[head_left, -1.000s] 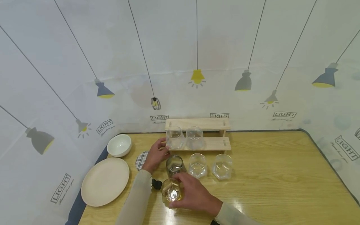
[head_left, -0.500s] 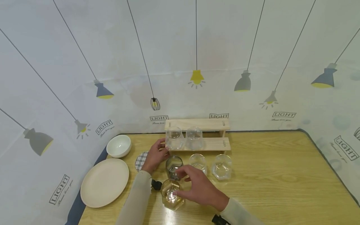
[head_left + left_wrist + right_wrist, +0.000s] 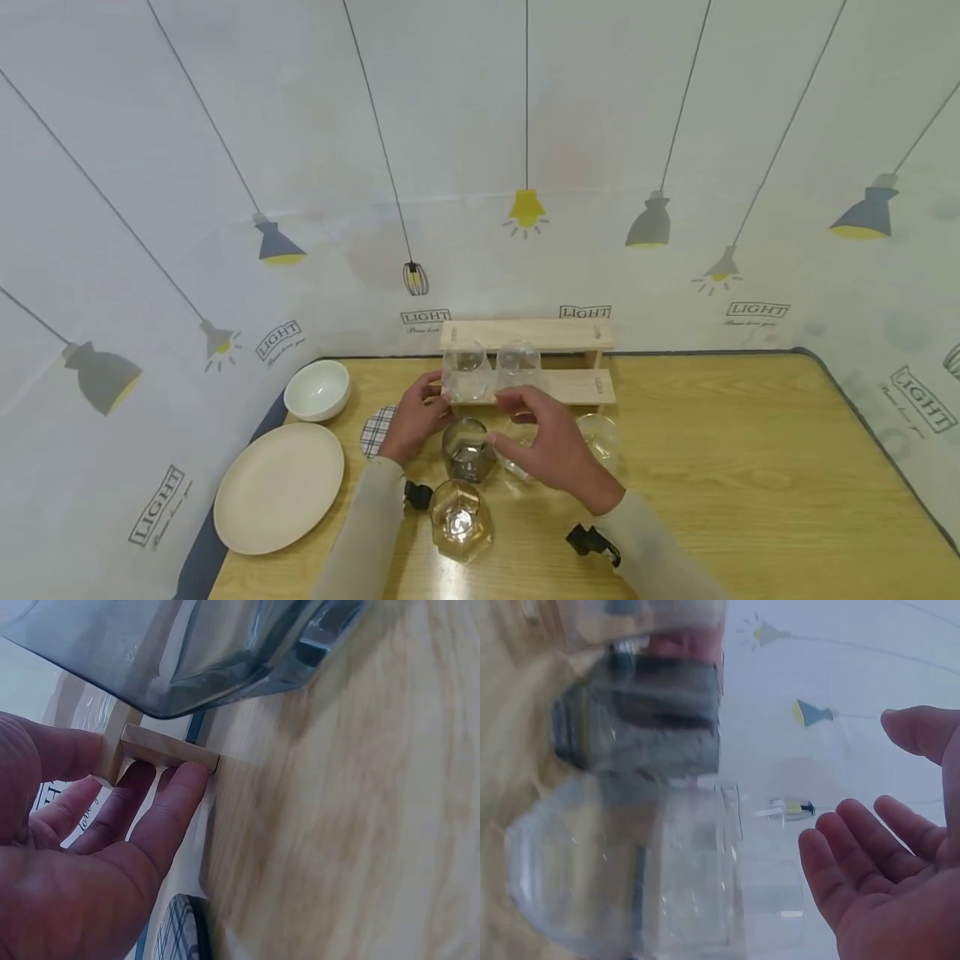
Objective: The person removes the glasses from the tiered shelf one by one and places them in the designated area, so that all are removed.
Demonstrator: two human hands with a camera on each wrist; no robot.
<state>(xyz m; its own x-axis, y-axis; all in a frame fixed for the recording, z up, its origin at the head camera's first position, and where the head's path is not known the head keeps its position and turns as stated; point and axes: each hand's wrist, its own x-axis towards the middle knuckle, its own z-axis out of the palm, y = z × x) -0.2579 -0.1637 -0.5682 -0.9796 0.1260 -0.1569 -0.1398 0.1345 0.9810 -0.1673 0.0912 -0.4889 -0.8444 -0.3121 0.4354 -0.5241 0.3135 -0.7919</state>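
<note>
clear tumbler (image 3: 615,862) stands upright below the right hand (image 3: 551,437), whose fingers are parted, empty. left hand (image 3: 415,417) grips the wooden rack (image 3: 576,387).

At lower centre, the left hand (image 3: 415,418) touches a wooden rack (image 3: 573,387). The right hand (image 3: 553,443) hovers near a grey glass (image 3: 465,450).

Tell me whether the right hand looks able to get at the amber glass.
Probably yes: the right hand holds nothing, and in the head view nothing appears to block its way to the amber glass.
</note>
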